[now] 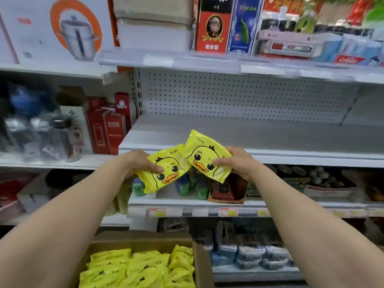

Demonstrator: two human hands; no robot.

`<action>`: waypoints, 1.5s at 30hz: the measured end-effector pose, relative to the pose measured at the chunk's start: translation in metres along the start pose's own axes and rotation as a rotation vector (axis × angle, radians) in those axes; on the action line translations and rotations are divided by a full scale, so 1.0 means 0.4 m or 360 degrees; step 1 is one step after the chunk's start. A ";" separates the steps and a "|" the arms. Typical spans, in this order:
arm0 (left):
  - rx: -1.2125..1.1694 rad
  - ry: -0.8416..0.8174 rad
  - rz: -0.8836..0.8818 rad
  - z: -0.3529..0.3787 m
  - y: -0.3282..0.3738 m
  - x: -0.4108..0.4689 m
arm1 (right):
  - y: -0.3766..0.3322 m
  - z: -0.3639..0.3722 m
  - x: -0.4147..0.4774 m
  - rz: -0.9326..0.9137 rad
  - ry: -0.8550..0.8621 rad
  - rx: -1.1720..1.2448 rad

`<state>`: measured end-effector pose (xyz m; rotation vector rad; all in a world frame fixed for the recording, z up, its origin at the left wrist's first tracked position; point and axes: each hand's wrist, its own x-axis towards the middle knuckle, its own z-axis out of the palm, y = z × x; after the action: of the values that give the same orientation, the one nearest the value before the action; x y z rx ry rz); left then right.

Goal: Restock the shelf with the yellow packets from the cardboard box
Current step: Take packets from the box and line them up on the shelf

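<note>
My left hand grips a yellow duck-face packet by its left edge. A second yellow duck packet is held in my right hand by its right edge, and it overlaps the first one slightly. Both packets hover just in front of the lip of the bare white shelf, which has a pegboard back. Below, at the bottom of the view, an open cardboard box holds several more yellow packets.
Red boxes and bottles stand on the left neighbouring shelf. The shelf above carries boxed goods and toothpaste. The shelf below holds green bottles and small jars. Bagged items sit at floor level right of the box.
</note>
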<state>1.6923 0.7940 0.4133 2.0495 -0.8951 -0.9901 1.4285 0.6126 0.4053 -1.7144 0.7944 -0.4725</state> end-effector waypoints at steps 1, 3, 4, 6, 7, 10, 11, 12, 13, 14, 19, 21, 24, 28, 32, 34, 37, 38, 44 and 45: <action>0.0021 -0.0008 0.0031 -0.024 0.022 0.019 | -0.016 -0.005 0.016 -0.0001 0.0023 -0.0004; 0.0093 -0.0027 0.0101 -0.065 0.068 0.056 | -0.052 -0.012 0.049 -0.0011 0.0067 -0.0040; 0.0117 -0.0038 0.0128 -0.085 0.089 0.079 | -0.070 -0.016 0.065 -0.0023 0.0090 -0.0061; 0.0150 -0.0075 0.0158 -0.117 0.121 0.123 | -0.095 -0.016 0.097 -0.0053 0.0137 -0.0053; 0.0174 -0.0074 0.0168 -0.131 0.133 0.144 | -0.105 -0.013 0.112 -0.0062 0.0165 -0.0031; 0.0217 -0.0059 0.0154 -0.166 0.154 0.203 | -0.124 -0.002 0.157 -0.0087 0.0203 -0.0019; 0.0232 -0.0032 0.0153 -0.176 0.160 0.221 | -0.129 0.002 0.172 -0.0089 0.0211 -0.0025; 0.0245 0.0007 0.0151 -0.188 0.167 0.242 | -0.133 0.004 0.189 -0.0086 0.0228 -0.0039; 0.0253 0.0033 0.0149 -0.200 0.171 0.264 | -0.138 0.004 0.206 -0.0085 0.0244 -0.0065; 0.0261 0.0031 0.0145 -0.213 0.175 0.289 | -0.141 0.002 0.224 -0.0095 0.0252 -0.0096; 0.0479 0.0059 0.0225 -0.285 0.188 0.400 | -0.143 -0.025 0.330 -0.0125 0.0301 -0.0228; 0.0634 0.0119 0.0278 -0.307 0.193 0.436 | -0.142 -0.042 0.374 -0.0133 0.0274 -0.0319; 0.0713 0.0215 0.0305 -0.330 0.211 0.489 | -0.154 -0.059 0.444 -0.0163 0.0187 -0.0391; 0.0894 0.0305 0.0290 -0.358 0.246 0.557 | -0.173 -0.060 0.527 -0.0212 0.0066 -0.0227; 0.1003 0.0362 0.0327 -0.382 0.259 0.642 | -0.171 -0.047 0.625 -0.0245 0.0029 -0.0207; 0.1066 0.0357 0.0354 -0.385 0.264 0.687 | -0.168 -0.037 0.674 -0.0238 0.0016 -0.0218; 0.1116 0.0352 0.0378 -0.388 0.272 0.746 | -0.157 -0.028 0.733 -0.0232 -0.0018 -0.0245; 0.1128 0.0354 0.0392 -0.393 0.271 0.763 | -0.152 -0.027 0.749 -0.0230 -0.0026 -0.0264; 0.1119 0.0446 0.0523 -0.430 0.268 0.855 | -0.133 -0.035 0.846 -0.0190 0.0012 -0.0285; 0.1118 0.0476 0.0547 -0.434 0.266 0.868 | -0.134 -0.038 0.858 -0.0189 0.0017 -0.0283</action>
<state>1.9717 0.5070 0.4544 2.3870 -1.5065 -0.1690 1.6701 0.3639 0.4309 -1.9330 0.7637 -0.5043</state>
